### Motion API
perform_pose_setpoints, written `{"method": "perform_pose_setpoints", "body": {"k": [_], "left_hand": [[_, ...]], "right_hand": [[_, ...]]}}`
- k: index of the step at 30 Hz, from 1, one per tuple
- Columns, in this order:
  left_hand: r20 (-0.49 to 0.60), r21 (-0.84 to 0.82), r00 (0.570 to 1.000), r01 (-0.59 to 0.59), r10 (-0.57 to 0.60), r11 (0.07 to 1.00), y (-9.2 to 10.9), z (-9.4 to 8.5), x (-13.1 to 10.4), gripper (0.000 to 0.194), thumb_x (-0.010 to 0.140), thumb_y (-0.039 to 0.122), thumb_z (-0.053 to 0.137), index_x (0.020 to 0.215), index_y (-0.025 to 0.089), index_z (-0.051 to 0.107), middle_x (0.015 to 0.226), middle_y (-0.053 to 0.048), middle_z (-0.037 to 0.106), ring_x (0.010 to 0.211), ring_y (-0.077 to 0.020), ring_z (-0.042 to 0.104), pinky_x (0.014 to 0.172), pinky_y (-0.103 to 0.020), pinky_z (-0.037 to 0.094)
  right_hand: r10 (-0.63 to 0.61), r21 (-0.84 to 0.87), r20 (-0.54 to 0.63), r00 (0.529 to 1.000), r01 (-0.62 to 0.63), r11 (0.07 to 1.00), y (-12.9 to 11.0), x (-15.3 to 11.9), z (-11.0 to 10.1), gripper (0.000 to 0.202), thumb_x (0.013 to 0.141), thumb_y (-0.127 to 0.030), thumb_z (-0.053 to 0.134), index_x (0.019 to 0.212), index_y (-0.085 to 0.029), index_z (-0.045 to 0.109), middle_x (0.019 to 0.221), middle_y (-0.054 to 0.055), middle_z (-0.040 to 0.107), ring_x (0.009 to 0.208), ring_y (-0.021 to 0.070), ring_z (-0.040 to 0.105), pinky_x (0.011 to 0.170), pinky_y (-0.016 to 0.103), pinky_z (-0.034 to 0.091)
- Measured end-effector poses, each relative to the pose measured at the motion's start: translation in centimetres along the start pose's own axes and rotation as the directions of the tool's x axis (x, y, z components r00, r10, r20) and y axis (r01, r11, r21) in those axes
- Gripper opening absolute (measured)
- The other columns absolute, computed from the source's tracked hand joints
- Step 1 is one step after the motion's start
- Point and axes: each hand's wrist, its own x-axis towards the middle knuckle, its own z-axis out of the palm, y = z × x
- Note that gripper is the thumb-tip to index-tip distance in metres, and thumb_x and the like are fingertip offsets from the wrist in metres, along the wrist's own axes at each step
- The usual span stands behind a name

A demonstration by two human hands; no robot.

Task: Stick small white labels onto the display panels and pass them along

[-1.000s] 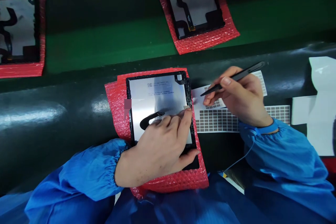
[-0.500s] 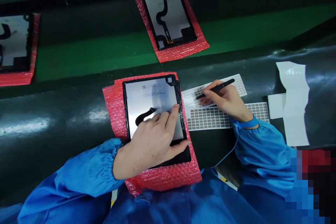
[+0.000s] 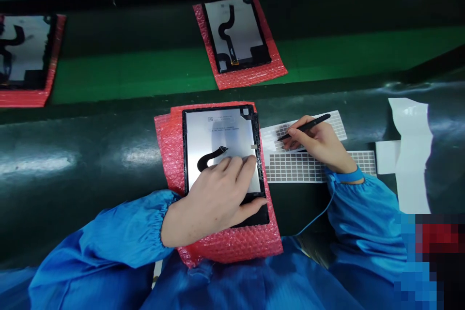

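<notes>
While scanning left to right, first up at far left: a display panel [image 3: 34, 60] on red bubble wrap [image 3: 32, 98], cut off by the frame edge. No hand near it; can't tell whether finished or waiting.

Next, near middle: the main panel [image 3: 198, 131], metal side up on its own red sheet [image 3: 169, 155], with a curled black cable [image 3: 210, 156] on top, partly hidden under the left hand [image 3: 218, 198]. Left fingers loosely spread across the panel, steadying it by the look of things, nothing pinched; thumb out toward the near right corner.

Progress there: one small pale tab [image 3: 254, 147] on the right edge, just beyond the index fingertip. Looks like at least one piece down, so partway at a guess.

Behind that, far middle: another panel [image 3: 247, 29] on red padding [image 3: 250, 76], well apart from both hands.

Further right: a far label sheet [image 3: 269, 138] with a plain stretch at its left end, maybe used up, and a near label sheet [image 3: 290, 168] with loads of brownish cells left. Over those, the right hand [image 3: 323, 143], fingers closed pen-style round black tweezers [image 3: 312, 123], tip at the far sheet. Can't tell if gripping a label. Last, at right: white paper [image 3: 412, 155].
</notes>
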Motion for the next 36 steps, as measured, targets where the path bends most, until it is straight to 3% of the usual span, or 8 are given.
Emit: {"method": "perform_pose_setpoints", "body": {"k": [6, 10, 15, 19, 22, 25, 29, 36], "left_hand": [[0.056, -0.014, 0.998, -0.021, 0.022, 1.0, -0.2, -0.7, -0.2, 0.054, 0.103, 0.051, 0.054, 0.131, 0.005, 0.059, 0.105, -0.013, 0.067, 0.093, -0.0276, 0.068, 0.072, -0.039, 0.058], [0.067, -0.05, 0.997, -0.038, 0.041, 0.998, -0.4, -1.9, -1.0, 0.046, 0.105, 0.047, 0.052, 0.126, 0.008, 0.06, 0.102, -0.01, 0.066, 0.092, -0.0266, 0.067, 0.071, -0.038, 0.055], [0.011, -0.036, 0.995, -0.094, 0.095, 0.995, -1.3, -3.5, -2.5, 0.04, 0.107, 0.047, 0.046, 0.111, 0.011, 0.063, 0.09, -0.008, 0.066, 0.081, -0.0244, 0.066, 0.064, -0.036, 0.048], [0.055, 0.05, 0.998, -0.044, 0.041, 0.998, -2.5, -3.8, -3.8, 0.054, 0.105, 0.05, 0.048, 0.131, 0.004, 0.06, 0.098, -0.015, 0.072, 0.083, -0.0271, 0.07, 0.073, -0.039, 0.051], [0.114, 0.088, 0.993, -0.016, 0.006, 0.996, -3.1, -3.5, -4.3, 0.067, 0.102, 0.052, 0.054, 0.141, -0.002, 0.055, 0.099, -0.018, 0.076, 0.084, -0.0297, 0.073, 0.093, -0.049, 0.051], [0.14, 0.084, 0.99, -0.016, 0.004, 0.996, -3.4, -3.1, -4.2, 0.072, 0.098, 0.053, 0.061, 0.142, -0.005, 0.055, 0.092, -0.017, 0.077, 0.079, -0.0299, 0.074, 0.113, -0.06, 0.039], [0.16, 0.041, 0.987, 0.005, -0.012, 0.999, -3.3, -3.0, -3.0, 0.07, 0.099, 0.049, 0.063, 0.145, -0.003, 0.054, 0.083, -0.012, 0.078, 0.066, -0.0269, 0.072, 0.115, -0.061, 0.036], [0.165, 0.057, 0.986, 0.022, -0.031, 0.998, -2.4, -2.3, -1.5, 0.068, 0.098, 0.049, 0.065, 0.146, 0.002, 0.056, 0.076, -0.009, 0.077, 0.06, -0.024, 0.068, 0.114, -0.058, 0.035]], "right_hand": [[0.06, 0.252, -0.008, 0.998, -0.056, 0.966, 0.2, 0.3, -0.7, 0.026, 0.085, -0.039, 0.086, 0.082, -0.021, 0.066, 0.067, 0.006, 0.078, 0.057, 0.0215, 0.076, 0.056, 0.03, 0.063], [-0.012, 0.331, -0.05, 0.999, 0.028, 0.943, -3.3, 0.2, 0.5, 0.016, 0.085, -0.03, 0.083, 0.077, -0.022, 0.071, 0.062, 0.005, 0.076, 0.045, 0.0192, 0.07, 0.046, 0.028, 0.055], [-0.29, 0.285, -0.131, 0.948, 0.316, 0.905, -11.1, -0.4, 7.0, 0.014, 0.087, -0.028, 0.084, 0.077, -0.023, 0.075, 0.065, 0.006, 0.077, 0.047, 0.0198, 0.07, 0.043, 0.031, 0.056], [-0.401, 0.266, -0.01, 0.916, 0.389, 0.882, -14.3, -0.7, 13.6, 0.007, 0.092, -0.031, 0.08, 0.088, -0.027, 0.076, 0.076, 0.005, 0.079, 0.057, 0.0228, 0.075, 0.048, 0.037, 0.064], [-0.297, 0.173, 0.111, 0.948, 0.276, 0.945, -13.6, 0.3, 17.1, 0.009, 0.094, -0.032, 0.077, 0.089, -0.028, 0.072, 0.076, 0.002, 0.078, 0.065, 0.0214, 0.079, 0.056, 0.033, 0.068], [-0.2, 0.155, 0.13, 0.971, 0.179, 0.972, -11.7, 2.0, 18.3, 0.015, 0.094, -0.036, 0.078, 0.087, -0.027, 0.068, 0.072, 0.002, 0.077, 0.062, 0.0202, 0.078, 0.053, 0.03, 0.066], [-0.152, 0.136, 0.074, 0.986, 0.141, 0.981, -10.0, 3.6, 17.2, 0.018, 0.093, -0.039, 0.078, 0.086, -0.026, 0.068, 0.074, 0.003, 0.078, 0.061, 0.0195, 0.077, 0.051, 0.029, 0.064], [-0.156, 0.106, 0.115, 0.981, 0.145, 0.984, -9.3, 3.7, 15.4, 0.016, 0.095, -0.039, 0.076, 0.086, -0.026, 0.071, 0.074, 0.003, 0.079, 0.059, 0.0184, 0.076, 0.051, 0.028, 0.064]]}}
